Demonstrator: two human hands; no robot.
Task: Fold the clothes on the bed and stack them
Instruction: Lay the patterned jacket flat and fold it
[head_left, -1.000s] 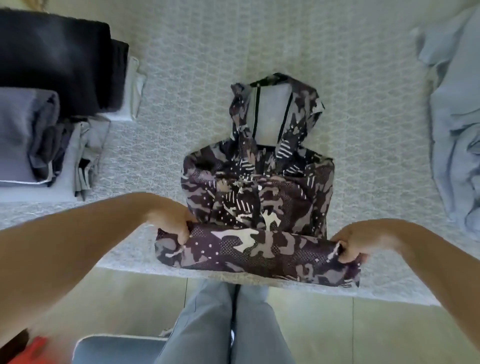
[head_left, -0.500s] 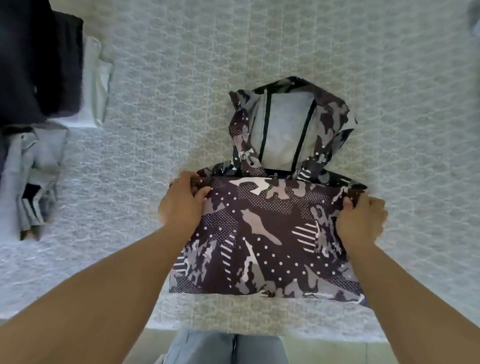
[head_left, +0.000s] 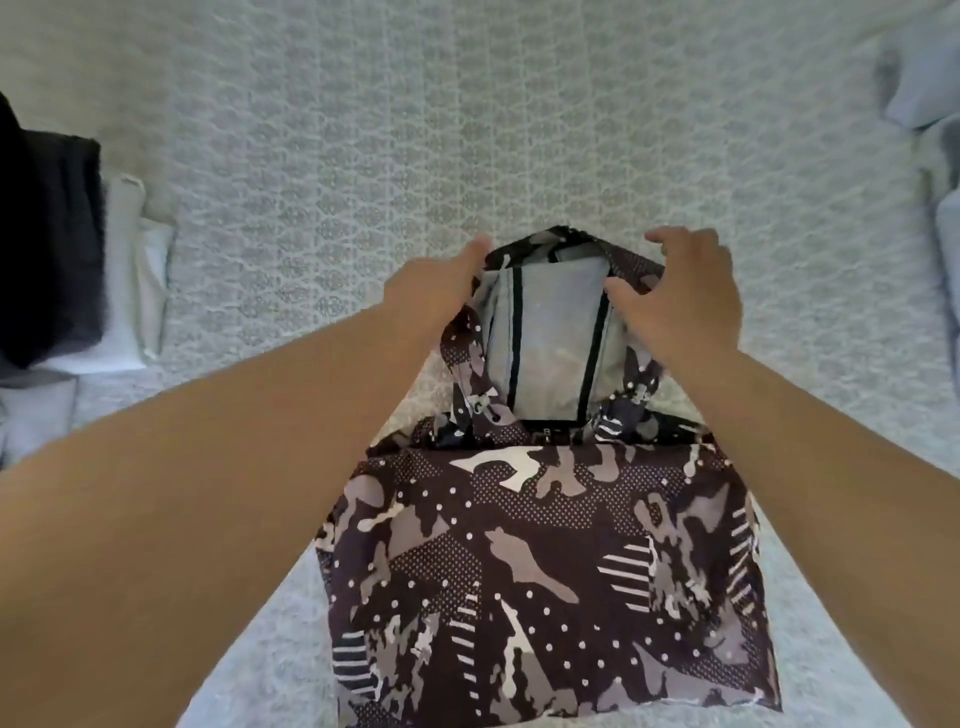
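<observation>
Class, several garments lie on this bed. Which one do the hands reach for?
The camouflage jacket in the middle: both hands are at its grey-lined hood, left hand, right hand. The black garment at the left edge and the pale blue garment at the right lie untouched.

Camouflage jacket (head_left: 545, 582): thin woven cloth, smooth, slight sheen, printed with dots and stripes. Hood lining (head_left: 548, 338): plain grey cloth, matt, with two dark tape seams. Bedspread (head_left: 415, 130): pale cloth, matt, raised lattice texture, rough-looking. Black folded garment (head_left: 47, 249) at left: thick, fuzzy, matt cloth. White folded item (head_left: 130, 291) beside it: smooth, matt cloth. Pale blue garment (head_left: 930, 93) at right: soft, matt cloth, creased.
</observation>
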